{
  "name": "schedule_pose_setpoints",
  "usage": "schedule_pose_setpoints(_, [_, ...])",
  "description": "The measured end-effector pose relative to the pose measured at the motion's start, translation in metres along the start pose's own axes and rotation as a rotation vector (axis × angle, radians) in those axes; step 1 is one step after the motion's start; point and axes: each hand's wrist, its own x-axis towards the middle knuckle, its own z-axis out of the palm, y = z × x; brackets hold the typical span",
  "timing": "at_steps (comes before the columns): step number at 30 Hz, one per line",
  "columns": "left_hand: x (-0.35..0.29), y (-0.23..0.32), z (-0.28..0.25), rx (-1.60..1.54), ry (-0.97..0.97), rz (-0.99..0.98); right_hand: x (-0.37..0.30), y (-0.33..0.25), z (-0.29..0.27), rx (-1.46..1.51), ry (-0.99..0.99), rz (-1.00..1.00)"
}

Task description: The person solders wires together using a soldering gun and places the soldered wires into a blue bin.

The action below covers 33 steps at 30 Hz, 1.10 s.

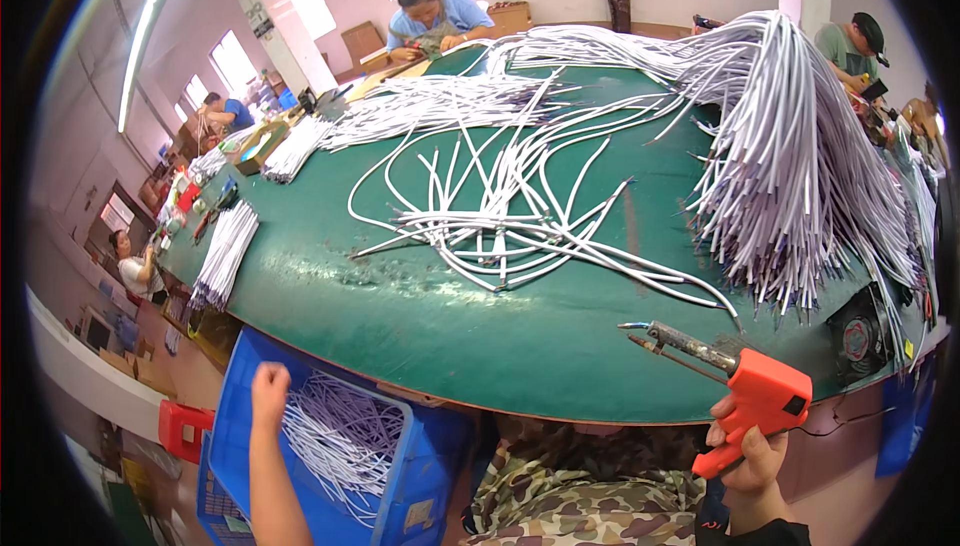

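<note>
In the middle of the wide green surface (560, 376), we see a loose tangle of thin white cables (495, 214). Nearer to us than this tangle, and to its right, is a red-orange plastic soldering gun (765, 396) with a worn metal barrel. Our right hand (755, 461) is wrapped around its handle, and the barrel points left and a little upward, on the tangle's side. Our left hand (270, 391) is nearer to us than the tangle and to its left, with the fingers pressed together in a fist; whether they pinch something, we cannot tell. It appears in front of a blue plastic bin (425, 476), where white and purplish cables (345, 436) are lying. To the right of the tangle, a thick heap of white cables (780, 136) spreads downward; to its left lies a neat straight bundle of white cables (225, 251).
</note>
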Motion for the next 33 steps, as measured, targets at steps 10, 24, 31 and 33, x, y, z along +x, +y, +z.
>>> schedule_pose_setpoints(10, [0.032,0.316,0.274,0.302,-0.246,1.016,-0.005,-0.005,-0.062,0.076,0.073,-0.004])
schedule_pose_setpoints(24, [0.045,0.38,0.256,0.288,-0.413,1.043,-0.014,-0.005,-0.101,0.083,0.17,-0.027])
schedule_pose_setpoints(31, [-0.013,0.454,0.206,0.368,-0.392,1.184,-0.01,-0.039,-0.105,-0.082,0.143,-0.217])
schedule_pose_setpoints(33, [-0.024,0.461,0.201,0.202,-0.605,0.958,-0.009,-0.057,-0.103,-0.113,0.161,-0.297])
